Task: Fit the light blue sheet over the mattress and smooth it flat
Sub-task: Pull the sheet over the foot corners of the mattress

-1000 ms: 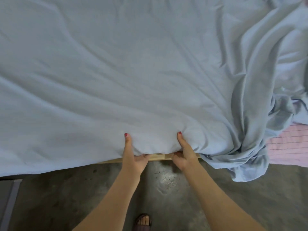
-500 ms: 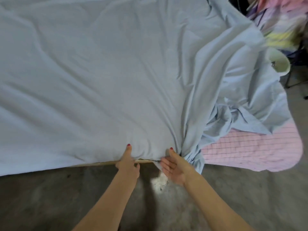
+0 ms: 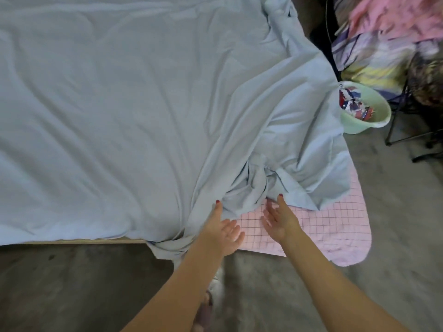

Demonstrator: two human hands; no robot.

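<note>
- The light blue sheet (image 3: 124,111) lies spread over most of the mattress (image 3: 335,226), only softly rippled on the left and middle — that stretch looks largely done.
- At the near right corner the sheet is bunched into a twisted heap (image 3: 261,185), and a tail of it hangs off the near edge toward the concrete floor (image 3: 72,283).
- That corner of the mattress, pink with a dark grid, is still bare — so the corner remains to be fitted and the folds smoothed.
- The left hand (image 3: 221,230) reaches in with straight, released fingers, its thumb tip touching the bunched cloth.
- The right hand (image 3: 279,220) is likewise spread over the bare pink corner, gripping nothing.
- Beyond the bed stand a pale green basin (image 3: 366,116) of patterned cloth and a pile of bedding (image 3: 383,32).
</note>
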